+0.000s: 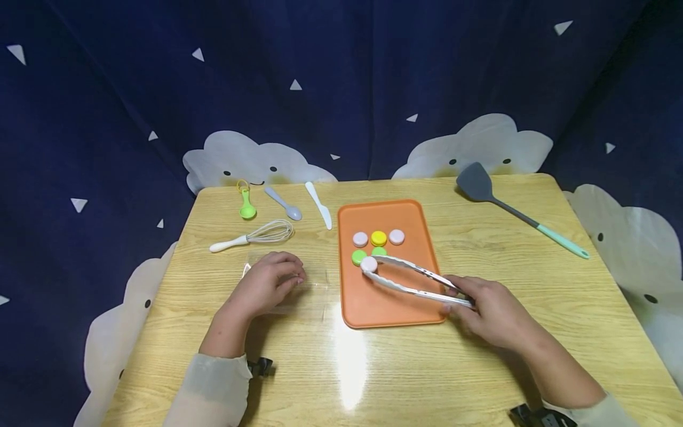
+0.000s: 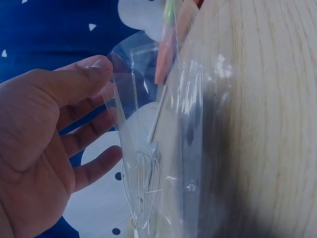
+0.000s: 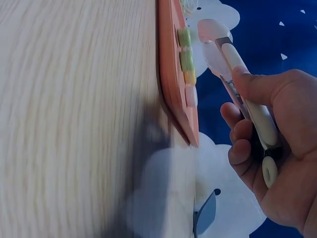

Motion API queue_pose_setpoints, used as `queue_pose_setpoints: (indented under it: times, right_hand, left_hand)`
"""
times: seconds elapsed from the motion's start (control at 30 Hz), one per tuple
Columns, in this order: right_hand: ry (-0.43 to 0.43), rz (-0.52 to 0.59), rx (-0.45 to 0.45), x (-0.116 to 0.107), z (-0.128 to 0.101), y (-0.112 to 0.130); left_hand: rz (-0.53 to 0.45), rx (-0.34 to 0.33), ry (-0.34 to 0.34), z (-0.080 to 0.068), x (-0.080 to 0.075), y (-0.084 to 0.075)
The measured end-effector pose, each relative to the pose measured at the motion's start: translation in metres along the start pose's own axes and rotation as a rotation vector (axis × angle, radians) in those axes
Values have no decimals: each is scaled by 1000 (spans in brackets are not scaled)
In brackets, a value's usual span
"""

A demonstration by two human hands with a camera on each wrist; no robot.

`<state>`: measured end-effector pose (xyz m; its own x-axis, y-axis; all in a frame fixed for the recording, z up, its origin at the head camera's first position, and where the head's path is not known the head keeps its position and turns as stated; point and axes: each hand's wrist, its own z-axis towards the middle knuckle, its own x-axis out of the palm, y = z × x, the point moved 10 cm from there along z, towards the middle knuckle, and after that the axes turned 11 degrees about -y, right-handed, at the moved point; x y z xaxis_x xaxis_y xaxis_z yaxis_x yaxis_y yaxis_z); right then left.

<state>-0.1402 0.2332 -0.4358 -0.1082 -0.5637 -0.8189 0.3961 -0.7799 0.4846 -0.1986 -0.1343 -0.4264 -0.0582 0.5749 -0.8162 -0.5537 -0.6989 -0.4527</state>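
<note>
My right hand [image 1: 493,311] grips metal tongs [image 1: 421,293], thumb and fingers round the pale handles [image 3: 257,119]. Between the tong tips is a pale pink macaron [image 1: 369,265], over an orange tray [image 1: 392,311]. On the tray sit a yellow macaron [image 1: 379,238] between two pale ones [image 1: 360,239], and two green macarons [image 1: 359,257] nearer me. Left of the tray, my left hand [image 1: 272,281] holds the edge of a clear plastic bag [image 2: 190,119] between thumb and fingers. The bag stands partly opened; nothing shows inside it.
Behind my left hand lie a whisk [image 1: 269,231], a green measuring spoon [image 1: 247,207], a grey spoon [image 1: 285,204] and a white knife [image 1: 320,206]. To the tray's right is a dark spatula [image 1: 476,182] with a mint handle. A dark blue curtain [image 1: 341,77] hangs behind the table.
</note>
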Motion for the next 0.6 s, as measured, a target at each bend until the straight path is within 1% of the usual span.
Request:
queue_pose_setpoints:
  times: [0.43, 0.6]
  right_hand:
    - [-58, -57, 2, -17, -6, -20]
    - [-74, -72, 14, -21, -7, -29]
  left_hand:
    - [-5, -3, -14, 0, 0, 1]
    - [-7, -9, -15, 0, 0, 3]
